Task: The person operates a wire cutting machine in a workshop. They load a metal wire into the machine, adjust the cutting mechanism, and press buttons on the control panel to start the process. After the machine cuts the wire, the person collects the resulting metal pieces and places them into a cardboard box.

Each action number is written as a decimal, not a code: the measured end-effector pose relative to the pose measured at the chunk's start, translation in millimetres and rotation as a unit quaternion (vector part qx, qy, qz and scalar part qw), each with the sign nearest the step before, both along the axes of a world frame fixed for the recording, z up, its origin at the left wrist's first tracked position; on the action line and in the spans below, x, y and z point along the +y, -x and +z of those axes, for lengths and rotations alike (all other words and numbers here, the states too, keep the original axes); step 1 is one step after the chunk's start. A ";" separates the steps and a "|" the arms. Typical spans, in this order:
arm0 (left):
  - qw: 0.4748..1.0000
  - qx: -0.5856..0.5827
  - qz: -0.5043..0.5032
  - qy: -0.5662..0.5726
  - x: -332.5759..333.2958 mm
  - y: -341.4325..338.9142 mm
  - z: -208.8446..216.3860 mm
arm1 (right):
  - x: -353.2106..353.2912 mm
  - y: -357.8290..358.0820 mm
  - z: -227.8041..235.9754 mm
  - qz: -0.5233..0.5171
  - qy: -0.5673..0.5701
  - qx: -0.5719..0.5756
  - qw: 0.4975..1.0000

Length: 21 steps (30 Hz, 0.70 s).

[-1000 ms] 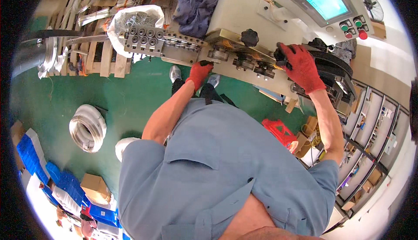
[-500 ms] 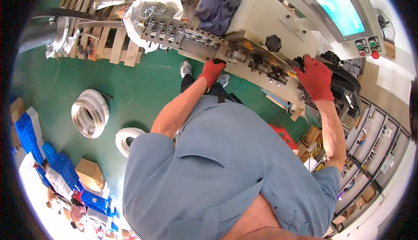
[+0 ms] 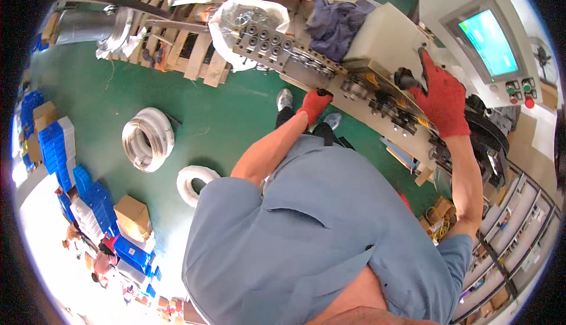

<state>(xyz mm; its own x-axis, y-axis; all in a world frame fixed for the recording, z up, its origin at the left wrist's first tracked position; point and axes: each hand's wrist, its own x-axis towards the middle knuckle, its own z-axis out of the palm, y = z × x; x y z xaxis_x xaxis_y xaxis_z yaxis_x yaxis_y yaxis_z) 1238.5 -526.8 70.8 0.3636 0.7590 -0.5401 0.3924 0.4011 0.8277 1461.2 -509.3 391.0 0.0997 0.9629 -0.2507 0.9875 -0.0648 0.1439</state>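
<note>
My left hand (image 3: 316,106), in a red glove with dark fingertips, is closed at the near edge of the wire-forming machine (image 3: 348,110), below its feed section. What those fingers hold, if anything, is hidden. My right hand (image 3: 443,98), gloved alike, is over the machine's right part. Its index finger stretches up toward the cream housing (image 3: 380,36), and its thumb is beside a black knob (image 3: 404,77); whether it touches the knob I cannot tell. Straightening rollers (image 3: 265,41) sit at the machine's left end. Rollers and yellow-orange springs (image 3: 423,121) line its front between my hands.
A control panel with a lit screen (image 3: 488,41) and red and green buttons (image 3: 520,92) stands at the right. Dark blue cloth (image 3: 336,24) lies against the housing. A white sack (image 3: 221,42) is behind the rollers. Wire coils (image 3: 147,139) rest on the green floor (image 3: 94,98).
The view has shifted, so the scene sits farther right and lower. My right hand has moved left and away from me, toward the black knob. My left hand stays at the machine's edge.
</note>
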 end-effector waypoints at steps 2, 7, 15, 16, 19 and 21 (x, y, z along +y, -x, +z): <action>0.998 -0.038 0.036 0.032 -4.4 3.9 -14.7 | 7.1 5.7 4.1 0.220 -0.086 0.063 0.970; 0.997 -0.022 0.049 0.052 -2.8 4.4 -3.7 | 13.6 10.6 4.0 -0.098 0.132 0.028 0.986; 0.998 -0.039 0.034 0.041 -2.0 8.7 -4.7 | 8.6 2.7 0.5 0.272 -0.034 0.087 0.958; 0.998 -0.042 0.032 0.038 -1.3 9.2 -9.1 | 8.2 5.5 -2.8 0.161 0.036 0.069 0.984; 0.998 -0.040 0.031 0.030 -0.1 11.5 -18.8 | 19.3 23.0 4.9 -0.078 0.164 0.016 0.983; 0.999 -0.027 0.027 0.031 -1.6 15.6 -18.0 | 21.7 28.7 6.7 -0.022 0.110 0.033 0.993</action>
